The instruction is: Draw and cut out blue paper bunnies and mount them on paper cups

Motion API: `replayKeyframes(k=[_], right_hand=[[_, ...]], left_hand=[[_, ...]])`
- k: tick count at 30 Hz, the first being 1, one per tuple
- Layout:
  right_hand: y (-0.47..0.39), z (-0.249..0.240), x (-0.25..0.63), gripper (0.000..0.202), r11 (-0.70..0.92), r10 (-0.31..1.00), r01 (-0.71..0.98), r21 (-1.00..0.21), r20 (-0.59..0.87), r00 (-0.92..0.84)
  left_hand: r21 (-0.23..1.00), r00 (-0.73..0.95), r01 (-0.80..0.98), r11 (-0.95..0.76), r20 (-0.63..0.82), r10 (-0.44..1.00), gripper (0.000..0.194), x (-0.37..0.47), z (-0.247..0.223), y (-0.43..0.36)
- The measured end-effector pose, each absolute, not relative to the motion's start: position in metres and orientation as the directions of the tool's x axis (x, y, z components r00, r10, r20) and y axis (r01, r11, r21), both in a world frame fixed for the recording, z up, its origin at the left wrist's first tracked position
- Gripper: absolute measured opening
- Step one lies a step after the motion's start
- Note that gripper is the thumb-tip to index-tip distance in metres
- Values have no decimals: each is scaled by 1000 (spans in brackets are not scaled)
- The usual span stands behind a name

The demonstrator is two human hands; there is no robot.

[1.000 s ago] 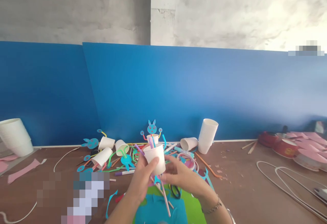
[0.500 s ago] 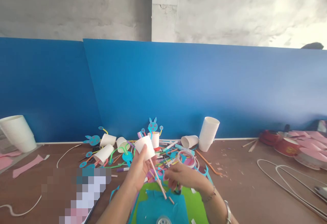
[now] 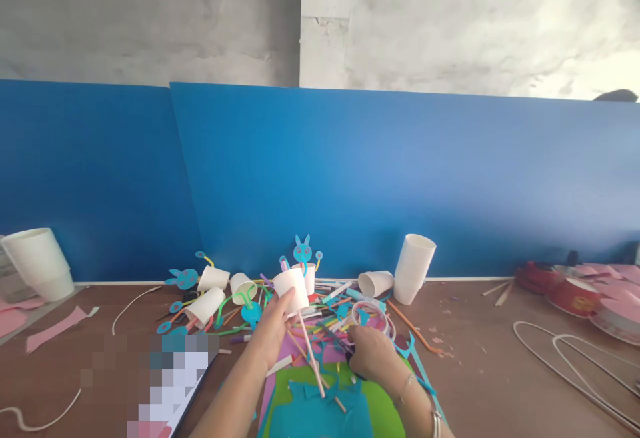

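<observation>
My left hand (image 3: 271,329) is closed around a white paper cup (image 3: 292,290), tilted above the craft pile. A pale pink straw (image 3: 312,358) sticks out from the cup's lower side and slants down over the blue paper (image 3: 310,418). My right hand (image 3: 374,356), to the right of the straw, has its fingers curled around scissors (image 3: 342,343). The blades point up and left into the pile; dark handles are partly hidden by the hand. Just behind the cup stands a finished cup figure with a blue rabbit head (image 3: 303,251).
Green paper (image 3: 393,411) lies under the blue. Other cup figures (image 3: 206,306) lie left of the pile. A cup stack (image 3: 414,268) and clear tape rings (image 3: 373,315) are on the right. White cable (image 3: 555,338), red bowls (image 3: 573,295) and a blue partition (image 3: 380,185) surround the table (image 3: 480,385).
My right hand has moved right, away from the straw, and now grips the scissors. My left hand still holds the cup, slightly shifted. A tape roll at the bottom edge has left the view.
</observation>
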State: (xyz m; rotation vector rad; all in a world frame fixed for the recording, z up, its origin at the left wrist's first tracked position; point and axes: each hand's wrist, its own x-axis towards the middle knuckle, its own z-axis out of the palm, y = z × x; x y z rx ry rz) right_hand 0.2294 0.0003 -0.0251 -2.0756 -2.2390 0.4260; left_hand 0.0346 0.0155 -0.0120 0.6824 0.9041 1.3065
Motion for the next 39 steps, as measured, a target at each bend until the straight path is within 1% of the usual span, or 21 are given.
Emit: replayKeyframes(k=[3, 4, 5, 7, 8, 11, 13, 17, 21, 23, 32, 39], right_hand=[[2, -14, 249, 33, 88, 974, 941, -326, -170, -150], [2, -10, 257, 31, 110, 960, 918, -382, -200, -198], [2, -7, 265, 28, 119, 937, 857, -501, -229, -264], [1, 0, 280, 33, 88, 894, 716, -692, -262, -364], [0, 4, 285, 38, 83, 863, 668, -739, -282, -419], [-2, 11, 287, 42, 47, 797, 589, -807, -325, -509], [-4, 14, 280, 39, 30, 772, 554, -832, -333, -541], [-4, 17, 262, 34, 33, 780, 525, -851, -307, -546], [-4, 16, 256, 30, 17, 768, 484, -875, -298, -566], [-4, 15, 257, 31, 25, 760, 490, -872, -301, -575], [-5, 14, 257, 31, 45, 762, 480, -876, -280, -584], [-4, 10, 256, 28, 42, 764, 481, -876, -282, -580]], left_hand=[[881, 47, -451, 142, -136, 990, 48, 28, -12, 15], [891, 53, -434, 134, -123, 991, 49, 27, -11, 14], [900, 58, -418, 124, -109, 992, 50, 25, -10, 13], [916, 77, -385, 113, -90, 993, 52, 23, -7, 11], [922, 96, -370, 117, -87, 992, 54, 22, -5, 10], [925, 177, -348, 151, -94, 980, 60, 23, -1, 6], [923, 227, -347, 168, -91, 970, 63, 26, -1, 4], [937, 287, -297, 186, -98, 953, 66, 32, -6, 3], [950, 327, -248, 187, -100, 940, 66, 35, -12, 4], [953, 350, -237, 188, -97, 932, 65, 35, -13, 3], [960, 322, -216, 179, -103, 941, 63, 36, -8, 0], [958, 316, -219, 184, -109, 943, 67, 35, -13, 3]])
